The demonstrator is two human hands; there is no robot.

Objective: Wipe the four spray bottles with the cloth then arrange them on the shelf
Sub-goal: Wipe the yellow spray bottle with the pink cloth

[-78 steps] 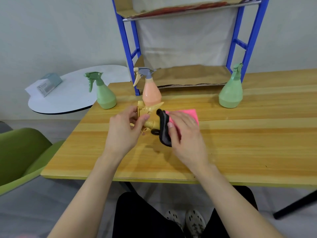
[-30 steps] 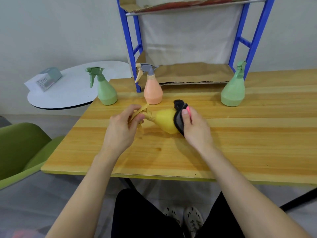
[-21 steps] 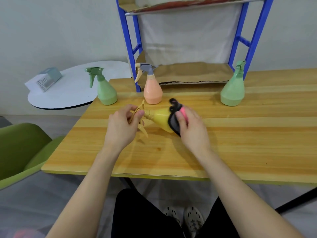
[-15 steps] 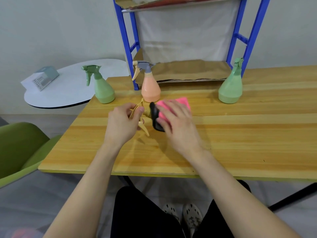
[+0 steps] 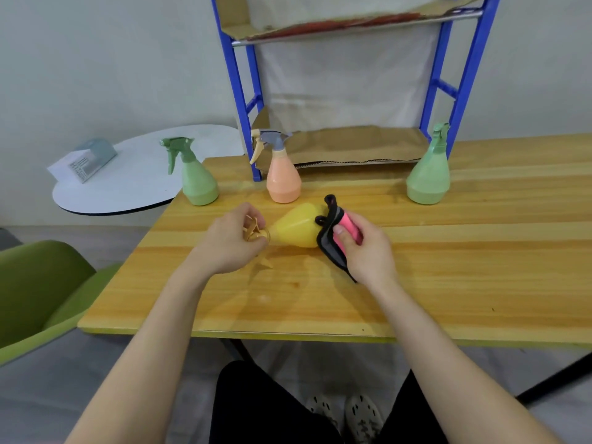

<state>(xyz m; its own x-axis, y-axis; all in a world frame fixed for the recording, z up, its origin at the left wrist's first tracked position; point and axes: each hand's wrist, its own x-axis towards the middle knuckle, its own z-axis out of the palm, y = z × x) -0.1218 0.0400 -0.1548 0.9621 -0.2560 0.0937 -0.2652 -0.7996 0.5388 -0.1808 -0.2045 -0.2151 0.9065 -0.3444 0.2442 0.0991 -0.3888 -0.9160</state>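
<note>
A yellow spray bottle [image 5: 296, 226] is held sideways above the wooden table [image 5: 448, 277]. My left hand [image 5: 229, 240] grips its trigger head, which is mostly hidden by my fingers. My right hand [image 5: 368, 248] holds a pink and black cloth [image 5: 336, 233] against the bottle's base. An orange spray bottle [image 5: 283, 181] stands upright behind it. One green spray bottle [image 5: 195, 181] stands at the table's far left, another green spray bottle [image 5: 429, 174] at the right by the shelf leg. The blue shelf [image 5: 352, 91] rises at the back, its lower level lined with cardboard.
A round white side table [image 5: 134, 181] with a small teal box [image 5: 86, 158] stands to the left. A green chair [image 5: 35, 290] sits at the lower left. The wall is close behind the shelf.
My right hand has slid the cloth from the bottle's neck back to its base, uncovering the yellow body. My left hand still grips the trigger head.
</note>
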